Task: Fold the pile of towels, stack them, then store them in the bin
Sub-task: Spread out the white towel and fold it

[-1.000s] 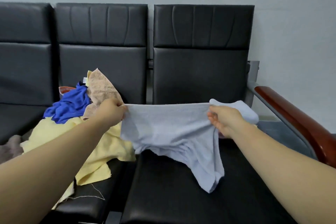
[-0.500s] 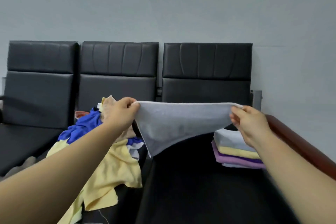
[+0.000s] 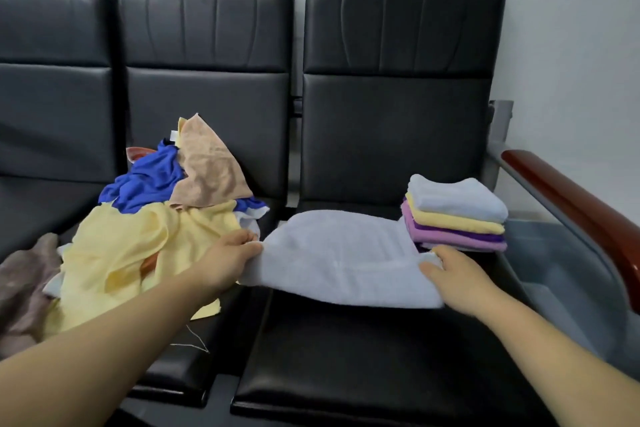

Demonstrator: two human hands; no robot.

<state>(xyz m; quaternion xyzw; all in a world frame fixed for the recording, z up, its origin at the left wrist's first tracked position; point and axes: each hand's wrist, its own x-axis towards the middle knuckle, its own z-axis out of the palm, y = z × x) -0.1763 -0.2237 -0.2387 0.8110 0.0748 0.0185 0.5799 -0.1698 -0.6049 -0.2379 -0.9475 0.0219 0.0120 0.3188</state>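
Black seat, pale towel lying flat, left fingers and right fingers pinching its ends

The towel is a plain pale lavender-grey. Right of it, the folded stack runs pale blue, yellow, then purple and lilac. Left of it, the pile mixes pale yellow, royal blue and peach, all on black seats.

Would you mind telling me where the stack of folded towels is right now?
In the head view, the stack of folded towels sits at the back right of the rightmost seat, beside the wooden armrest, beyond the right hand and the pale towel.
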